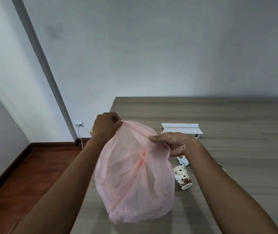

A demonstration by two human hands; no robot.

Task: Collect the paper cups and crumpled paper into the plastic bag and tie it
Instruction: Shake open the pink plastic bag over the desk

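A translucent pink plastic bag (135, 179) hangs puffed out above the wooden table (227, 115). My left hand (105, 126) pinches the bag's top edge at the upper left. My right hand (172, 142) grips the bag's rim on the right side. A paper cup (184, 178) with a brown dotted pattern lies on its side on the table just right of the bag. A crumpled piece of white paper (183, 160) lies behind the cup, partly under my right wrist. What is inside the bag is only a dim blur.
A white flat box-like object (180, 128) with a cord sits farther back on the table. The table's left edge runs past the bag, with red-brown floor (25, 183) below. A wall socket (79, 124) with a plugged cable is on the wall at left.
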